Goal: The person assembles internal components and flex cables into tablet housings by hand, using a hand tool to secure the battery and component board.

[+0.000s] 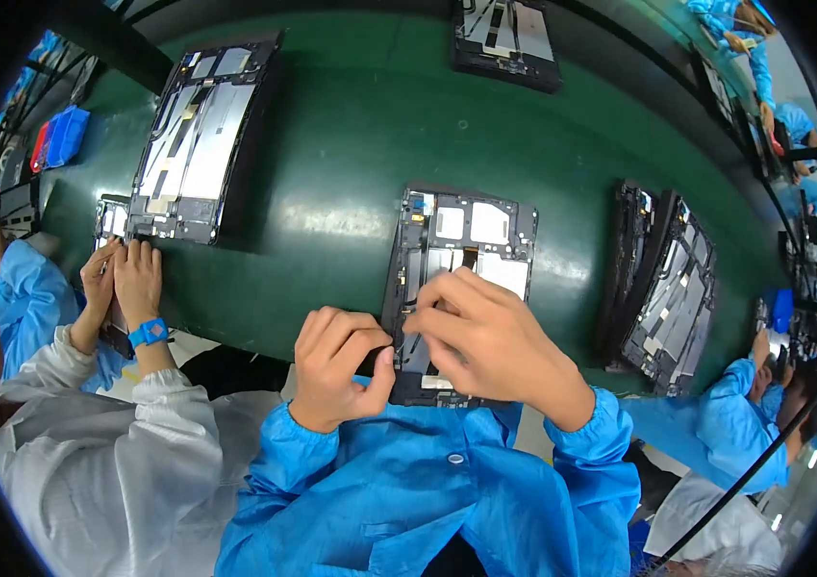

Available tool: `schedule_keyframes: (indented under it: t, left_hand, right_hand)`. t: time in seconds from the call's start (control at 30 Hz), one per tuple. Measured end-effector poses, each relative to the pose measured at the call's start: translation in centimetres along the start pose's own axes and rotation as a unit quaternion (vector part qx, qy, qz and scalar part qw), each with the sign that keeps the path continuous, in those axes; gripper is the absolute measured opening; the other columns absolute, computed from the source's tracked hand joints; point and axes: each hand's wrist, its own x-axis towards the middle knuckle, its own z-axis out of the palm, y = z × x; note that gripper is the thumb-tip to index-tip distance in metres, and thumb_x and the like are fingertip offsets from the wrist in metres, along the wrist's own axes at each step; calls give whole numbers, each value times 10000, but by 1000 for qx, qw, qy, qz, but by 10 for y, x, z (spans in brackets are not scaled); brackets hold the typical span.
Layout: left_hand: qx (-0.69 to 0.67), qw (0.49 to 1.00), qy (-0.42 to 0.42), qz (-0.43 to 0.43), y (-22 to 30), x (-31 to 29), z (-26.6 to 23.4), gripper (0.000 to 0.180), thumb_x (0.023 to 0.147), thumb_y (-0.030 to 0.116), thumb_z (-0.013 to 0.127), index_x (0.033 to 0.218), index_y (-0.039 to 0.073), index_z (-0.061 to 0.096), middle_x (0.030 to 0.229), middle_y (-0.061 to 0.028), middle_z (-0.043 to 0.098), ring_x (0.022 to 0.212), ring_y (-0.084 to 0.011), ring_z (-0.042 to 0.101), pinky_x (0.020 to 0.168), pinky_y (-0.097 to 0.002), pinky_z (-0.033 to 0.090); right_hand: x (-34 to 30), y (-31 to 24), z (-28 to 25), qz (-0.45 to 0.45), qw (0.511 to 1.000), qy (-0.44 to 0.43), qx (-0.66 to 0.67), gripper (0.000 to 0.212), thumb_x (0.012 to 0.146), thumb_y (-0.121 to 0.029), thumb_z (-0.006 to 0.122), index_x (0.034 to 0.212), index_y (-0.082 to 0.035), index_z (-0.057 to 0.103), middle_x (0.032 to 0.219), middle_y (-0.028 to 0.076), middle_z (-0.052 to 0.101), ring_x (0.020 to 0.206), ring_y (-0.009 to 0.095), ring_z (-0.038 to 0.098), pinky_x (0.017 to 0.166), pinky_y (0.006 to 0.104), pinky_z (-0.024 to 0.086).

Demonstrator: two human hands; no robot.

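Observation:
An opened tablet (491, 223) lies before me on the green bench, its silver battery panels, black frame and flat cables bare. Over its middle is my right hand (485, 332), fingers bent and pinched together. Whatever sits between those fingertips, if anything, is hidden. At the tablet's left edge rests my left hand (341, 365), its fingers curled against the side and the thumb held apart. The left fingertips are partly hidden behind the tablet's edge, and I see nothing clearly held there. Both my sleeves are blue.
Stacked opened tablets (678, 288) lean on the right. More tablets lie at the left (199, 144) and the far edge (506, 43). A co-worker in white (129, 462), wearing a blue wristband, works close on my left. A blue bin (66, 137) stands beyond.

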Motion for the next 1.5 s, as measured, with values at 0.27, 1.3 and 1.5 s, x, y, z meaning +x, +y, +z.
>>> schedule_keyframes:
  t: [0.27, 1.3, 1.5]
  left_hand:
    - [-31, 999, -7, -3, -1, -10, -1, 134, 788, 37, 783, 907, 45, 721, 1063, -130, 710, 864, -340, 636, 767, -431, 493]
    - [32, 957, -82, 276, -32, 13, 1, 268, 719, 52, 838, 976, 32, 761, 1030, -129, 713, 1054, -335, 725, 1104, -503, 643]
    - [42, 955, -89, 278, -33, 25, -1, 276, 716, 44, 841, 978, 33, 757, 1025, -128, 706, 1043, -339, 720, 1125, -515, 637]
  right_hand:
    - [7, 6, 3, -24, 994, -73, -71, 198, 823, -52, 866, 951, -57, 715, 1084, 93, 603, 985, 297, 675, 794, 423, 594]
    - [20, 17, 18, -113, 969, -67, -207, 168, 890, -105, 728, 1017, -22, 655, 1033, 102, 627, 1025, 268, 730, 807, 370, 657]
    - [26, 23, 16, -110, 975, -40, -187, 259, 851, -54, 750, 1084, -43, 637, 1082, 116, 622, 1053, 307, 730, 822, 410, 658]
